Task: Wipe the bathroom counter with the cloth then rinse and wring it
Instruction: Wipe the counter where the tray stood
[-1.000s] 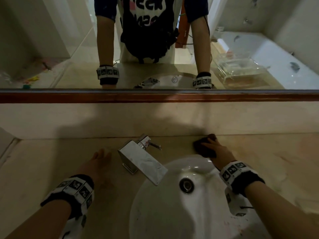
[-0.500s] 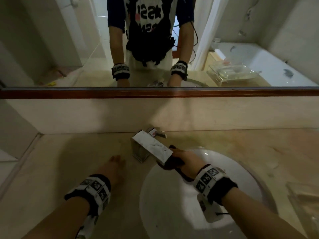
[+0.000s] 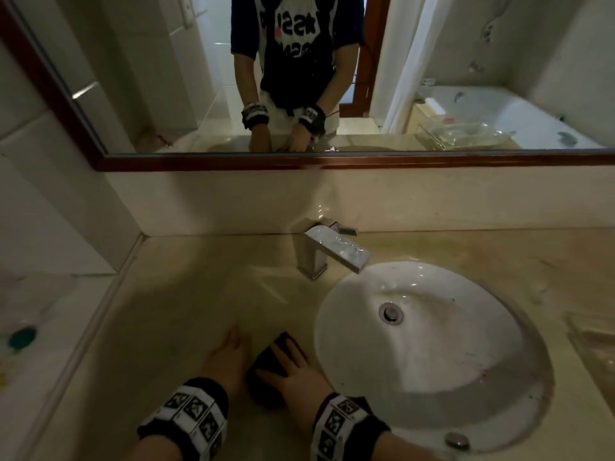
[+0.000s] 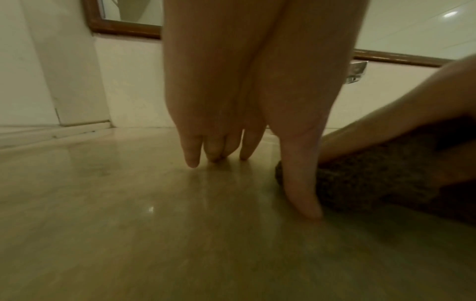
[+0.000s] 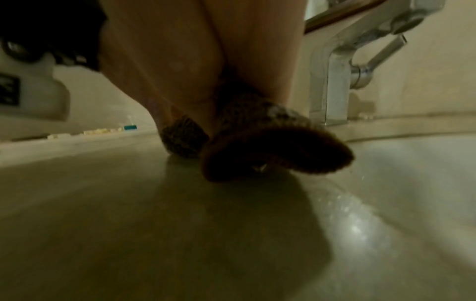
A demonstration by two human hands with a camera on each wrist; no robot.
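Head view has the dark brown knitted cloth (image 3: 278, 359) lying flat on the glossy beige stone bench (image 3: 173, 294), low in the frame and just left of the white oval sink basin (image 3: 432, 377). My guess is it's soft, floppy and light. In the right wrist view its near edge curls up off the bench, so it'll bunch and fold rather than slide as one piece. The bench looks wet and shiny near the basin, so probably slick too. Best hold for wiping is a flat palm over the middle. For the rinse and wring I'd gather it into a wad from the edges.

The right hand (image 3: 293, 377) lies on top of the cloth with its fingers (image 3: 283, 352) fairly straight and spread, pressing down rather than gripping. In the right wrist view a bit of cloth pokes up between two fingers.

The left hand (image 3: 224, 359) sits just to the left, fingers (image 4: 192, 158) straight with the tips down on the bench, holding nothing. In the left wrist view its thumb looks to be right against the cloth's edge.

The square chrome tap (image 3: 327, 254) is well apart, up past the basin.
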